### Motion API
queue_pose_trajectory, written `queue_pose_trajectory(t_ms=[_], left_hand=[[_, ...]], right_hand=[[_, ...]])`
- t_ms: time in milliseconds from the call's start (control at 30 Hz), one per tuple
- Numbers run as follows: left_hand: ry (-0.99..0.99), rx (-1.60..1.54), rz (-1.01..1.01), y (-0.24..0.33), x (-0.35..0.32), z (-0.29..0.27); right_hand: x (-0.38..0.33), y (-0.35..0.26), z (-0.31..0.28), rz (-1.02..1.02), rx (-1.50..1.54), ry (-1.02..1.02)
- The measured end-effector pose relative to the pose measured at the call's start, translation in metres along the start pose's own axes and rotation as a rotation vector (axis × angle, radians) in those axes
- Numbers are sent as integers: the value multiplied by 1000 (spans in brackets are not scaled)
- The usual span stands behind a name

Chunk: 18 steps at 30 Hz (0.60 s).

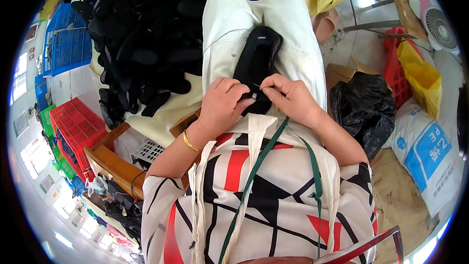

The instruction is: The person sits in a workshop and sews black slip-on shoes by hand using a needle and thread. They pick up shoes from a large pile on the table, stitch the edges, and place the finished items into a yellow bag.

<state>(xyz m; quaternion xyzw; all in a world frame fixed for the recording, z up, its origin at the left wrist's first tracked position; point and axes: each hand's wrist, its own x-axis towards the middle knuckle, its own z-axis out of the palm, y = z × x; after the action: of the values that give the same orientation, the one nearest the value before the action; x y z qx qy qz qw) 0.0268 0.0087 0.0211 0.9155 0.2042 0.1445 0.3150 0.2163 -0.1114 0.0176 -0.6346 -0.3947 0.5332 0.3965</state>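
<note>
A black cloth shoe (260,51) lies on my lap with its toe pointing away from me. Bent round the near end of the shoe, my left hand (223,100) grips its edge between thumb and fingers. A small shiny metal-coloured piece (254,96) shows at the left thumb's tip; I cannot make out what it is. My right hand (292,99) is pinched on a thin needle (257,85), which points left over the shoe toward the left fingers. Any thread is too fine to follow. Pale cloth (224,24) covers my legs beneath the shoe.
A large heap of black shoes (141,29) lies at my left on pale cloth. Left of it stand a wooden frame (110,151), a red crate (78,127) and a blue crate (68,39). At right are a black plastic bag (364,102), a white-blue sack (425,151) and a fan (439,27).
</note>
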Motion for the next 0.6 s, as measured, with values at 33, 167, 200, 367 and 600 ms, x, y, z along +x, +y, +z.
queue_pose_trajectory(t_ms=[33,167,200,367,600], left_hand=[[5,-5,1,0,0,1],[-11,-33,4,-3,-4,4],[-24,-42,4,-4,-5,5],[-7,-58,-10,-4,-7,6],[45,-65,-6,-4,-6,8]], right_hand=[[-2,5,2,-55,-36,14],[-18,11,10,-66,-118,22],[-19,13,11,-50,-115,20],[-17,10,11,-116,-144,46],[-16,11,11,-160,-171,47]])
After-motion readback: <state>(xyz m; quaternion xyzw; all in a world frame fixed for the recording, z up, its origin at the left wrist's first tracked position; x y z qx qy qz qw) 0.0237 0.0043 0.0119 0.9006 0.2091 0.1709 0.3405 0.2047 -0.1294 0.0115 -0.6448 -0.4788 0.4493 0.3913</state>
